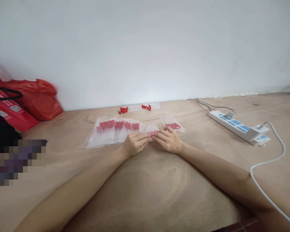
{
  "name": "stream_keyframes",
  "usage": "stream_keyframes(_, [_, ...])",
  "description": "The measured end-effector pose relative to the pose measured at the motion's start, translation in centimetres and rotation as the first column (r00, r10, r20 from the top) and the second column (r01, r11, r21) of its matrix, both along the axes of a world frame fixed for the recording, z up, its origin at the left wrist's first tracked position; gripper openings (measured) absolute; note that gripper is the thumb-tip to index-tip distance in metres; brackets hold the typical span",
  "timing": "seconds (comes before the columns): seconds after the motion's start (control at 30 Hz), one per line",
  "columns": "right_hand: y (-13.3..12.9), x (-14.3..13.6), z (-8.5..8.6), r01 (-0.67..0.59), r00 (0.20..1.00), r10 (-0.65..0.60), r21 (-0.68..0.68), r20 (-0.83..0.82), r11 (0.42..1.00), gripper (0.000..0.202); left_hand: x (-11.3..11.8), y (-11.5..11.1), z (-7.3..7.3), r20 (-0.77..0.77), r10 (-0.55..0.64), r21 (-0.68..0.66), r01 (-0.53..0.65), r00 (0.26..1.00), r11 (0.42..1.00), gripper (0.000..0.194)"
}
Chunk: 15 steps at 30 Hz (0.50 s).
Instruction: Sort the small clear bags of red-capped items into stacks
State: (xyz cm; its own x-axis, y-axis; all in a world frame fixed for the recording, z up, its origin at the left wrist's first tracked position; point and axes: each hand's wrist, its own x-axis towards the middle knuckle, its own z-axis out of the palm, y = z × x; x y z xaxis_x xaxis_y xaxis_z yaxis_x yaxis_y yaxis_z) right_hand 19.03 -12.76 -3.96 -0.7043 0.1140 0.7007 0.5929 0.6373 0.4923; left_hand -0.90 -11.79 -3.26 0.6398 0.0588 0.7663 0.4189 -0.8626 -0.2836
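Both bare hands meet near the middle of the bench (145, 193), their forearms reaching in from the lower corners. The left hand (136, 143) has its fingers bunched and its grip drawn closed at the near edge of a small clear bag (152, 126); the right hand (168, 140) faces it from the other side, its grip likewise pinched in on that edge, though the fingers hide exactly how the plastic is held. The bag lies flat on the bench just beyond the fingertips, with a few red pieces (152, 132) showing inside it between the hands. To its left, overlapping clear bags (103, 137) with red contents spread in a row, and beyond the right hand lies another bag (172, 122) of red pieces. Farther back, near the pale wall (145, 48), a cluster of loose red pieces (123, 110) sits beside flat clear plastic (135, 108). A white power strip (236, 125) lies slantwise on the right, with a grey plug (229, 115) and a white adapter (258, 130) in it; a white cable (284, 146) curves from the adapter towards the lower right corner. At far left, a red plastic bag (38, 95) slumps behind a red carrier bag (20, 114)
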Motion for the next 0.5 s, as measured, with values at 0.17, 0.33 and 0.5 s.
stream_keyframes(0.17, [-0.1, 0.6, -0.1, 0.028, 1.000, -0.028, 0.014, -0.008, 1.000, 0.018, 0.0, -0.1, -0.1, -0.006, -0.021, -0.004, 0.021, 1.000, 1.000, 0.005])
stream_keyframes(0.33, [0.3, 2.7, -0.3, 0.027, 0.993, -0.036, -0.074, -0.116, 0.997, 0.020, -1.2, -0.1, 0.1, 0.037, 0.068, -0.020, -0.067, 0.997, 0.998, 0.005])
stream_keyframes(0.5, [-0.1, 2.8, 0.1, -0.043, 0.991, 0.016, -0.205, -0.130, 0.978, 0.012, -1.7, 0.0, 0.3, 0.028, 0.098, -0.025, -0.098, 0.995, 0.995, 0.007])
